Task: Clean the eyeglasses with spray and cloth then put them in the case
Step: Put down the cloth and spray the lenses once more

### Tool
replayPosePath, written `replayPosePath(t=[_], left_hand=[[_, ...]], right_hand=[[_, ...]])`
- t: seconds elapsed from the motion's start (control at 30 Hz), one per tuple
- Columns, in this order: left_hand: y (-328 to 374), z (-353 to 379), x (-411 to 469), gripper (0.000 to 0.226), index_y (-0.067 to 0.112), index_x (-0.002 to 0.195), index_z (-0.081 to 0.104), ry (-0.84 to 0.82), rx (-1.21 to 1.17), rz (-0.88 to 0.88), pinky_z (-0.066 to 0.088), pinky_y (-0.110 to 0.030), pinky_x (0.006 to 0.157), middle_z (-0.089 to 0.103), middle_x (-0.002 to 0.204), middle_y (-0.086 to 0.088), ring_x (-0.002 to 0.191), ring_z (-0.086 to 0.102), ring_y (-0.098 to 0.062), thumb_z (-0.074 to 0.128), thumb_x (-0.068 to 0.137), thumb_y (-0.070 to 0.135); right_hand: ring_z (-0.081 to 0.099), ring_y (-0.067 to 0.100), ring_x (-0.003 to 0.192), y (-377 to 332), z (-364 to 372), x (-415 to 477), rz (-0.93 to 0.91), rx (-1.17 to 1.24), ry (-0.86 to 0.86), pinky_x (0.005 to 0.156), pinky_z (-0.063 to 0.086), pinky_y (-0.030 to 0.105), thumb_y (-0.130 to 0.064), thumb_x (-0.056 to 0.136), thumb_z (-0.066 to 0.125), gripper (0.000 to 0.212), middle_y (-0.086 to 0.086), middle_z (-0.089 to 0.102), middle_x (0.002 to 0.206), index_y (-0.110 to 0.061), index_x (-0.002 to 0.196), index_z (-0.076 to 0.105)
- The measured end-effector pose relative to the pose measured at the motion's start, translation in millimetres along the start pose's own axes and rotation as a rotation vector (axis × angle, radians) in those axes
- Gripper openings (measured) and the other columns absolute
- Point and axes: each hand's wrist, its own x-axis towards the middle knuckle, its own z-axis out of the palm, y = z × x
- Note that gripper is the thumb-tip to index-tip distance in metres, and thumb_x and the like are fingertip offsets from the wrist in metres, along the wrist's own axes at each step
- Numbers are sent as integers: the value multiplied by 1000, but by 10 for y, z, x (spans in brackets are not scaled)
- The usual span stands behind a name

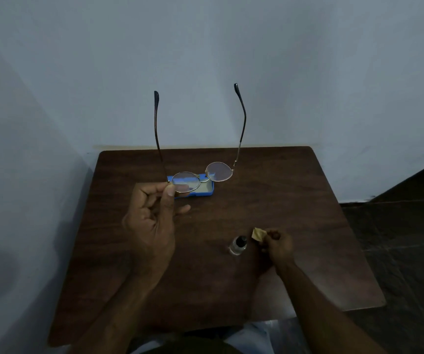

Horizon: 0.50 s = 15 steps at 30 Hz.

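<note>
My left hand [152, 221] pinches the thin-rimmed eyeglasses [219, 171] at the outer edge of their left lens and holds them up above the table. Both temple arms are unfolded and point away from me. Under the glasses an open blue case [207, 191] lies flat on the table. My right hand [278, 245] grips a small folded yellowish cloth [258, 234] low over the table's right side. A small clear spray bottle [237, 245] with a black cap stands upright just left of that hand.
Everything sits on a dark brown wooden table [295, 195] pushed against a pale wall. Dark floor shows to the right of the table. My lap is at the near edge.
</note>
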Motion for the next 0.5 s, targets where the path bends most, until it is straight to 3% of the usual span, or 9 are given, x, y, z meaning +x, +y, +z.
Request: replayPosePath(t=[0.17,0.2,0.27,0.33,0.4,0.5], left_hand=[[31,12,-15,11,9,115,61,-7,38,-18,66,-26,69,78,108,19,107,78,-11,59,106,16],[35,15,-14,11,9,114,61,-6,37,-20,66,-26,69,78,107,19,106,78,-10,59,105,15],[41,40,-7,10,7,115,60,-13,32,-15,67,-27,69,79,106,14,106,78,-9,58,106,11],[49,70,8,11,5,115,60,-21,35,-1,67,-29,68,78,107,9,105,78,-9,57,106,10],[44,86,29,10,5,115,60,-28,22,9,67,-28,68,79,105,14,105,78,-9,57,107,9],[-2,58,61,5,8,113,61,-37,-10,19,67,-28,69,80,108,14,107,78,-13,57,110,8]], right_hand=[[52,23,59,24,57,71,60,9,10,53,41,32,-3,96,72,7,21,64,82,3,96,71],[56,25,63,11,65,81,41,-8,10,57,45,35,-3,95,73,5,22,66,86,2,94,72],[69,35,88,0,74,86,-9,-89,26,81,57,47,-2,95,72,9,23,74,104,4,101,76],[68,41,112,-20,65,46,-53,-236,62,99,53,50,-6,98,68,22,25,73,117,5,117,74],[61,40,120,-56,41,-80,-155,-422,117,100,49,44,-9,100,63,31,23,66,127,0,129,68],[58,26,119,-3,-5,-372,-348,-431,78,94,48,37,-15,91,70,51,8,60,131,-15,141,57]])
